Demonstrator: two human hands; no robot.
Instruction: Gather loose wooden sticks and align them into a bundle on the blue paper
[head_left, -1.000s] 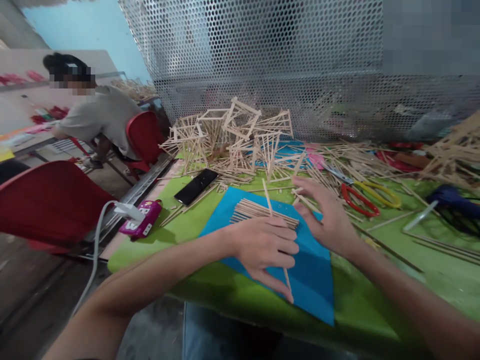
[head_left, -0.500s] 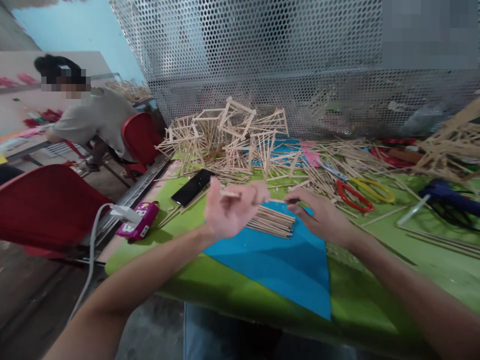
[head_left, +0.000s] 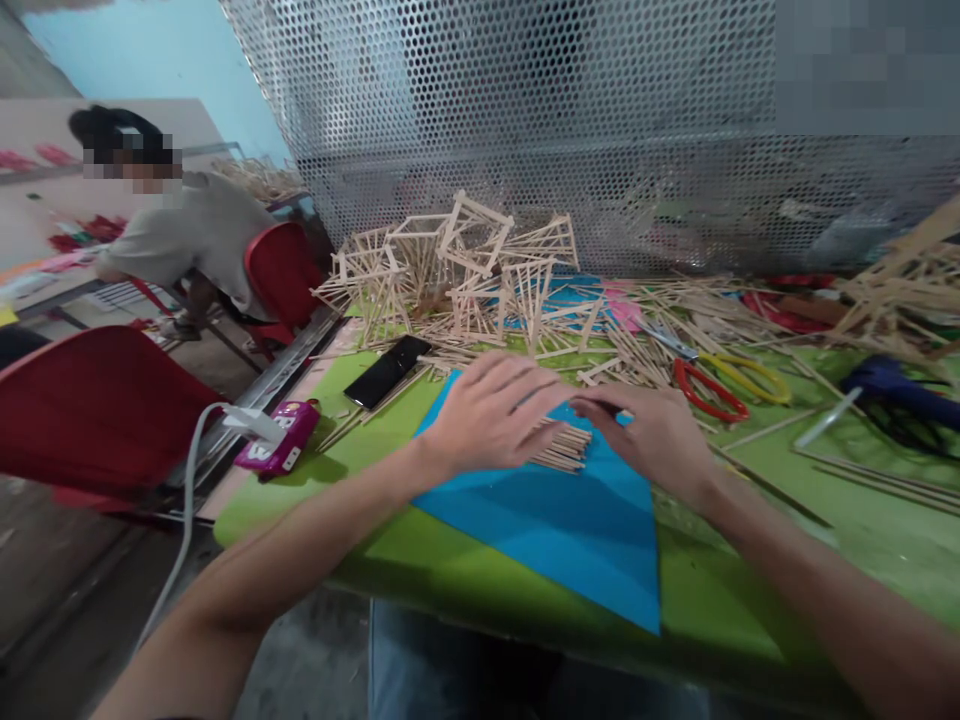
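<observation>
Both hands lie flat on a row of thin pale wooden sticks (head_left: 564,448) laid side by side on a blue paper sheet (head_left: 555,530) on the green-covered desk (head_left: 360,450). Left hand (head_left: 491,415) is palm down, fingers spread, pressing on the near-left part of the row; no grip closed on anything, fingers apart. Right hand (head_left: 652,440) also rests palm down at the right end of the row, fingertips meeting the left hand's over the sticks; whether thumb and forefinger pinch a stick there is hard to tell, so the right grip state is unclear.

Step in hand, as a judgement: squaring up or flattening the stick row so the ends line up. Next move likely calls for light, even pressure and a sideways nudge from both hands without scattering the loose sticks.

Beyond the fingertips: a heap of glued stick frames (head_left: 457,275) and loose sticks. Just left of the left hand a black phone (head_left: 388,370); further left a pink charger block (head_left: 281,450) with a white cable. Right of the right hand, red-handled scissors (head_left: 701,385) and yellow-handled scissors (head_left: 746,375); far right a dark blue tool (head_left: 892,385), possibly a glue gun.

Hidden: most of the stick row under the palms, so its count and alignment can't be read. Desk's right edge is cut off. A seated person (head_left: 187,240) at another table, far left.
</observation>
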